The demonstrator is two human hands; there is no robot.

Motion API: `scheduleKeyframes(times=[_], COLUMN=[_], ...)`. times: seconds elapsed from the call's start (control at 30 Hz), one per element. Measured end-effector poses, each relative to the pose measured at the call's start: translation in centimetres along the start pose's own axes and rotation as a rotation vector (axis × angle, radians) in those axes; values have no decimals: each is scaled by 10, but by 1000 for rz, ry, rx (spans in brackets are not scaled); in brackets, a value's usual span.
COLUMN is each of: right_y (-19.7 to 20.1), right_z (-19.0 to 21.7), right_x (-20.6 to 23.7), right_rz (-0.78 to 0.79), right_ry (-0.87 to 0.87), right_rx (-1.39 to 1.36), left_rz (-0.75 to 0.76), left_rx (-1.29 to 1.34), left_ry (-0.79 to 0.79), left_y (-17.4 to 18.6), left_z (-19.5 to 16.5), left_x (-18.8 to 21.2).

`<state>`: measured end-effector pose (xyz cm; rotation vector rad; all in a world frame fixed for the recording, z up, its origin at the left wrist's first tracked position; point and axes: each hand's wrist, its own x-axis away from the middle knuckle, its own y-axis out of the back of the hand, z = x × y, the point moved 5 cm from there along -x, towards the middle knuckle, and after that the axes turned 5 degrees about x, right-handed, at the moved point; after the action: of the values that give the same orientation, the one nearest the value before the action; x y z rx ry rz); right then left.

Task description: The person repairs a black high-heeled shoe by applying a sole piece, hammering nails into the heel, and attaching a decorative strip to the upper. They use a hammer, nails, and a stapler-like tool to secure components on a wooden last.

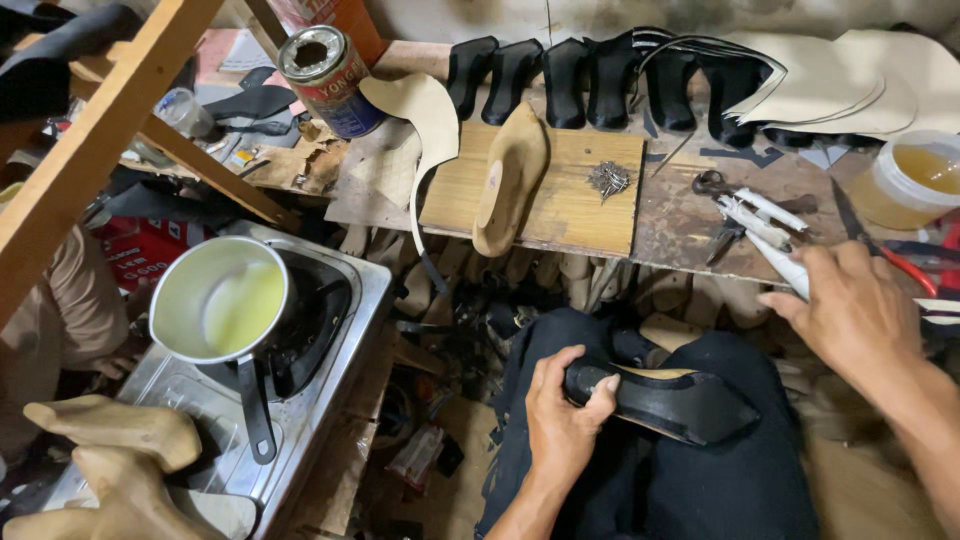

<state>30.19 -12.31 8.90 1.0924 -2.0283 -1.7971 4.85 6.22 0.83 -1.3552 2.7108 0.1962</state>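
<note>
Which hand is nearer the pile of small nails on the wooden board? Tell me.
Right. The right hand rests on the white-handled pliers at the bench edge, right of the nails. The left hand is lower, gripping the black shoe on the lap.

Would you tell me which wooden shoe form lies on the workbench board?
The pale shoe form on the wooden board; the others sit bottom left by the stove.

A scarred, dark wooden workbench [690, 225] runs across the back, a pale plywood board [570, 200] lying on it. A slanted timber frame [110, 130] crosses the left. Light is dim and warm.
</note>
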Motion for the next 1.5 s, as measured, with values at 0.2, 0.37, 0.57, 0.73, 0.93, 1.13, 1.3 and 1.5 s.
scheduleKeyframes(times=[0.2, 0.37, 0.57, 0.73, 0.93, 1.13, 1.3, 1.5], right_y=[-14, -24, -7, -21, -39, -68, -55, -39], right_z=[-29, -39, 28, 95, 89, 110, 103, 101], right_x=[-3, 18, 112, 175, 213, 208, 219, 212], right_rz=[97, 254, 201, -24, -155, 27, 153, 255], right_ry=[19, -135, -215, -97, -175, -177, -513, -551], right_rx=[-221, -489, -973, -1108, -1170, -1073, -1346, -1163], left_rz=[8, -12, -3, 16, 22, 53, 9, 75], left_rx=[22, -5, -35, -58, -46, 42, -25, -31], left_ry=[52, -32, -32, -8, -25, 190, 7, -2], left_y=[-4, -4, -9, -11, -10, -11, -8, -3], left_z=[-1, -3, -2, 0, 0, 10, 4, -14], left_x=[3, 2, 1, 2, 4, 5, 5, 1])
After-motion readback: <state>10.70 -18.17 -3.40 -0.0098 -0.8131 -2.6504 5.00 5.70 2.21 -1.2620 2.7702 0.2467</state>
